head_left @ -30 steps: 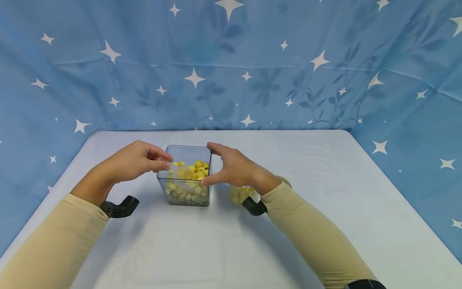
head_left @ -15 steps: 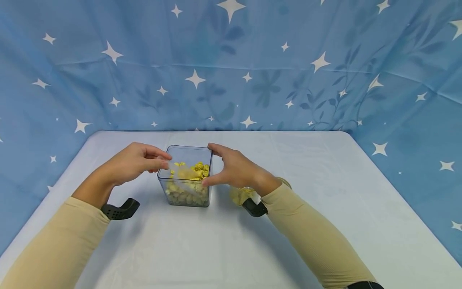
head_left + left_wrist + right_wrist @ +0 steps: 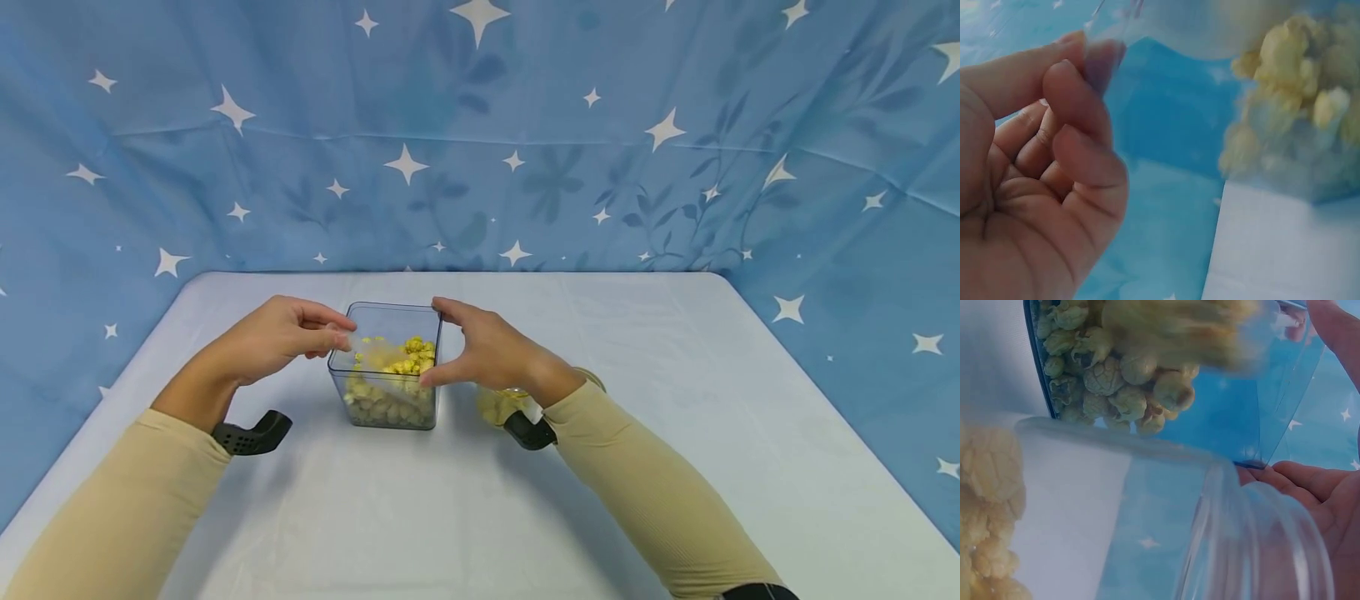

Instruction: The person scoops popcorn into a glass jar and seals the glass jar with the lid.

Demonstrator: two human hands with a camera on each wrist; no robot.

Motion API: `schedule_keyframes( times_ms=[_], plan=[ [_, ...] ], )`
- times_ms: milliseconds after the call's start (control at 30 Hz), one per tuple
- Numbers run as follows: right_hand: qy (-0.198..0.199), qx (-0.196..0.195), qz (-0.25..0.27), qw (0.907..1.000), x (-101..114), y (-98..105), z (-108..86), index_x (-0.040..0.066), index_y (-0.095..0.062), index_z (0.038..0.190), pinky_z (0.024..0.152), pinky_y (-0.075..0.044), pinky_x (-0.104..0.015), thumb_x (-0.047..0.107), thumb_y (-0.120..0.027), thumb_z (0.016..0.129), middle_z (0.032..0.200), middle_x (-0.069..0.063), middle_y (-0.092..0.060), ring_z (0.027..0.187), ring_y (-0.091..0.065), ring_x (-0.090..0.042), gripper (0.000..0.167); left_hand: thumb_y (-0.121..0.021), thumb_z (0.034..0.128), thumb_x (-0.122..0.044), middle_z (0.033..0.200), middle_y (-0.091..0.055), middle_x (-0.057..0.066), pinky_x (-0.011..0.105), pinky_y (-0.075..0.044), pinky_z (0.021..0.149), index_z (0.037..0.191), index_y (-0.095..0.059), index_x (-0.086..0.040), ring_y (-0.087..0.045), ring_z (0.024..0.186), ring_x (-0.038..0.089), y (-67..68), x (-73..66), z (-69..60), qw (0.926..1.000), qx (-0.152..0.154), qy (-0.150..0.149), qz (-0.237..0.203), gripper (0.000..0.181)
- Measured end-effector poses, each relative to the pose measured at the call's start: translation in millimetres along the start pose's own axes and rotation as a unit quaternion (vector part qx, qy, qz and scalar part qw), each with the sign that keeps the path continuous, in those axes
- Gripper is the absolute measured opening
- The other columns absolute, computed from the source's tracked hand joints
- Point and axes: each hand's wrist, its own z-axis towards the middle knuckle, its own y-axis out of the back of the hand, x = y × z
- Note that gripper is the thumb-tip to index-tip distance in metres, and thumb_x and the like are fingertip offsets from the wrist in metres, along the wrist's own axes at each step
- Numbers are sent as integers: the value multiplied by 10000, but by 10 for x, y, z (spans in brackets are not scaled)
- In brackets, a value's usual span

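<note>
A square clear plastic container [image 3: 392,317] with popcorn [image 3: 416,354] in its lower part stands on the table. My left hand [image 3: 273,337] is at its left rim, pinching the end of a clear, scoop-like tool [image 3: 1107,69] between thumb and fingers. The tool's blurred far end reaches into the container among the popcorn, so its exact shape is hard to make out. On the other side, my right hand [image 3: 487,346] grips the container's right wall, thumb at the near corner and fingers at the far one. Beneath my right wrist is a clear jar [image 3: 1166,506] containing popcorn, partly hidden.
A white cloth covers the table [image 3: 420,517], with rounded far corners. Behind it hangs a blue curtain [image 3: 480,200] with white stars. The jar's round rim [image 3: 591,377] shows beyond my right forearm, close to the container.
The tool's blurred end has shifted slightly among the popcorn. My left hand has moved a little to the left, while my right hand keeps its grip on the container.
</note>
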Motion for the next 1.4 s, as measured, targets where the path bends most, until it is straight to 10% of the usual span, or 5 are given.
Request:
schedule_keyframes(
  times_ms=[1400],
  plan=[
    [25,15,24,10000,-21,3,-18,112,-216,1601,1138,-315,-447,428,-853,798,1625,-40,-270,1460,-306,-202,1073,-584,1032,-148,969,-657,-12,279,-468,721,1355,-512,137,-515,814,169,85,178,52,9935,-442,-28,-1046,437]
  ],
)
